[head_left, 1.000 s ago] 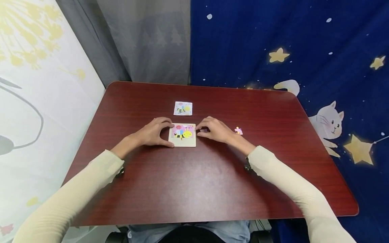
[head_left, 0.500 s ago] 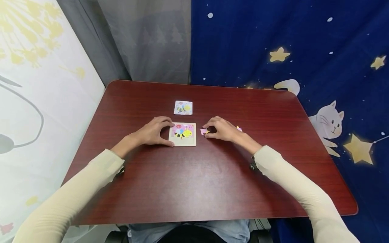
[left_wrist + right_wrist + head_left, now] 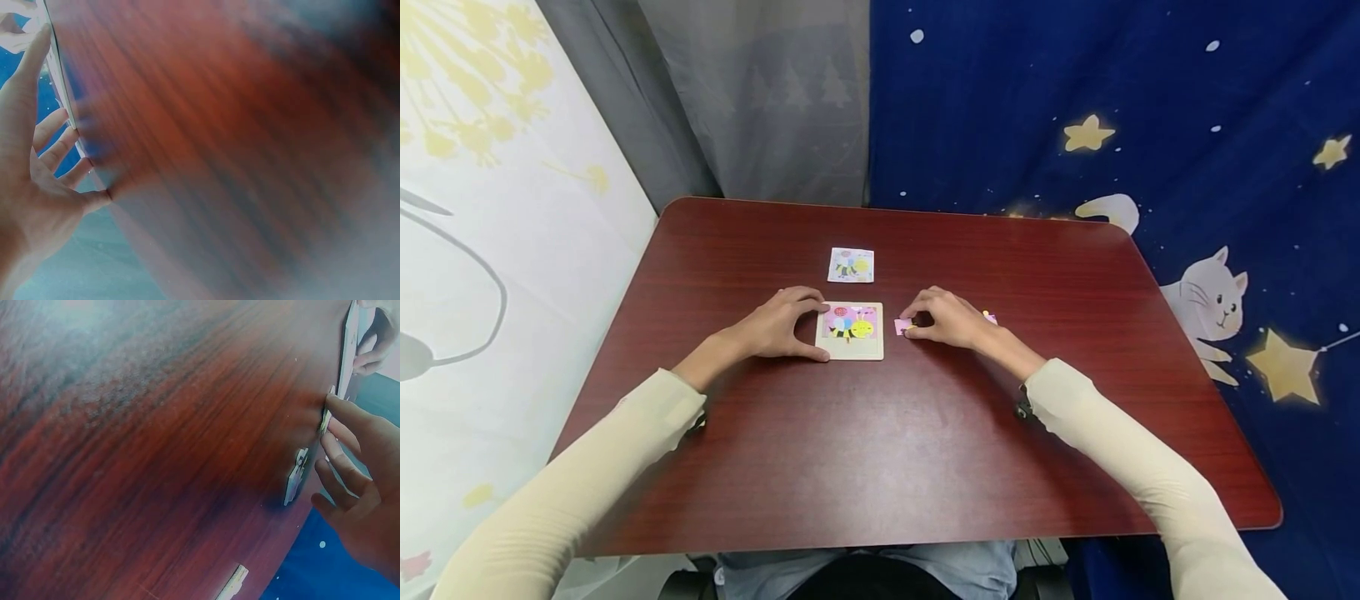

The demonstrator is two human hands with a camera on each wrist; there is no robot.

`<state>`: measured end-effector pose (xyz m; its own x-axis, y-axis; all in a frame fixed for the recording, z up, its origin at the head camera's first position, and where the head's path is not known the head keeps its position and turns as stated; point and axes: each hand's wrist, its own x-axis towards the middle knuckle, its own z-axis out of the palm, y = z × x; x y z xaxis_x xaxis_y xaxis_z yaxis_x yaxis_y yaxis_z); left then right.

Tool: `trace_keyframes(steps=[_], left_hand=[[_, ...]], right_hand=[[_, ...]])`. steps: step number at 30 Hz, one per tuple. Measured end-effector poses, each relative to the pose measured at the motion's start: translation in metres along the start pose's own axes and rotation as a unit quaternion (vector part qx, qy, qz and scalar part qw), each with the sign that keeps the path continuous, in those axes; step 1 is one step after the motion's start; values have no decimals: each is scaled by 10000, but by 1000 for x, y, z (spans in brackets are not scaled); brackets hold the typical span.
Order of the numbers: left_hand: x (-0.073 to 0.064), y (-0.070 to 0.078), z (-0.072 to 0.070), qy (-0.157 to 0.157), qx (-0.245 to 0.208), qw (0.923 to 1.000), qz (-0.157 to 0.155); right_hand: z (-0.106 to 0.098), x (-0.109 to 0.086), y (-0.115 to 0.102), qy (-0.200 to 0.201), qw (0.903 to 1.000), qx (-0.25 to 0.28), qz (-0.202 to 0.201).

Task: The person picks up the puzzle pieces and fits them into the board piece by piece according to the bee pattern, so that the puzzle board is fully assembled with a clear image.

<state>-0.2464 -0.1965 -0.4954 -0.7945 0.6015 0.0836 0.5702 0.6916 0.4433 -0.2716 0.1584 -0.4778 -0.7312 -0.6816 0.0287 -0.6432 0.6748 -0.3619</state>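
Left hand (image 3: pixel 782 325): thumb and fingers spread widely, holding bee puzzle board (image 3: pixel 850 350) by its left corners | right hand (image 3: pixel 951 320): fingertips nearly together, pinching pink puzzle piece (image 3: pixel 900 327) | board lies between both hands, bee picture card (image 3: pixel 851 265) beyond it, toward tabletop's (image 3: pixel 880 467) far edge

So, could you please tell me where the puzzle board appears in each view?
Head: the puzzle board lies flat near the centre.
Left wrist: the puzzle board shows edge-on, upper left.
Right wrist: the puzzle board shows edge-on, near the upper right corner.
Shared landmark: the left hand, seen at the puzzle board in all three.
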Motion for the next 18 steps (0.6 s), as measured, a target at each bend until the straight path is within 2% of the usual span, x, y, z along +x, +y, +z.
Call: trace_keyframes(steps=[8, 18], left_hand=[[0, 2, 0, -17, 35, 10000, -5], [0, 2, 0, -9, 36, 10000, -12]], right_hand=[[-4, 4, -6, 175, 9998, 9, -110], [-6, 17, -23, 221, 9995, 147, -144]])
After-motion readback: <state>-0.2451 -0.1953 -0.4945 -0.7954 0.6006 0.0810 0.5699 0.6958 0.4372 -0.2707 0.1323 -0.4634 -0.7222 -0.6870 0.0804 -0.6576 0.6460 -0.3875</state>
